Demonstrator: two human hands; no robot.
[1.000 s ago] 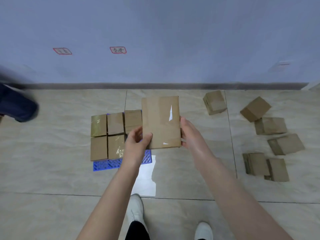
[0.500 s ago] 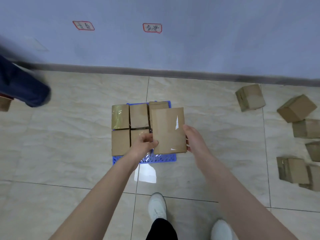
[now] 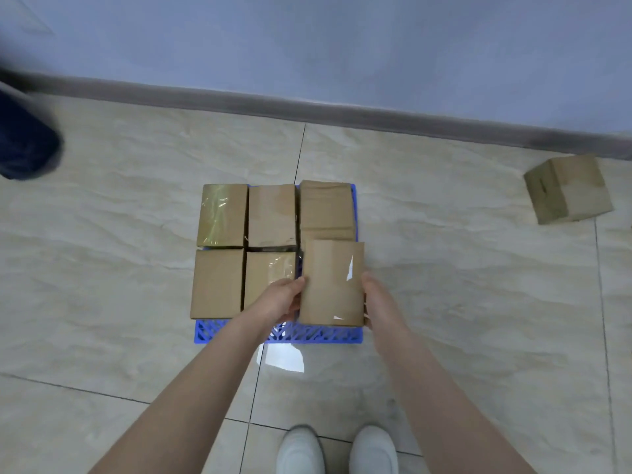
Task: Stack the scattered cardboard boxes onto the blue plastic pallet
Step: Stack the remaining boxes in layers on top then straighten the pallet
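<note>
Fingers point(image 3: 297, 282) of the left hand point(image 3: 282, 300) and right hand point(image 3: 378, 302) grip the cardboard box point(image 3: 330, 282); most fingertips hidden behind it; blue pallet point(image 3: 307, 334) beneath them mostly covered.

text: none readable | labels, brands, numbers: none can be read | surfaces seen: cardboard boxes point(image 3: 272, 213), blue plastic pallet point(image 3: 318, 335), wall point(image 3: 342, 46)

pallet point(image 3: 318, 335): blue, flat on floor | 5 boxes point(image 3: 272, 215) on it | 6th box point(image 3: 331, 283): front-right corner
</note>
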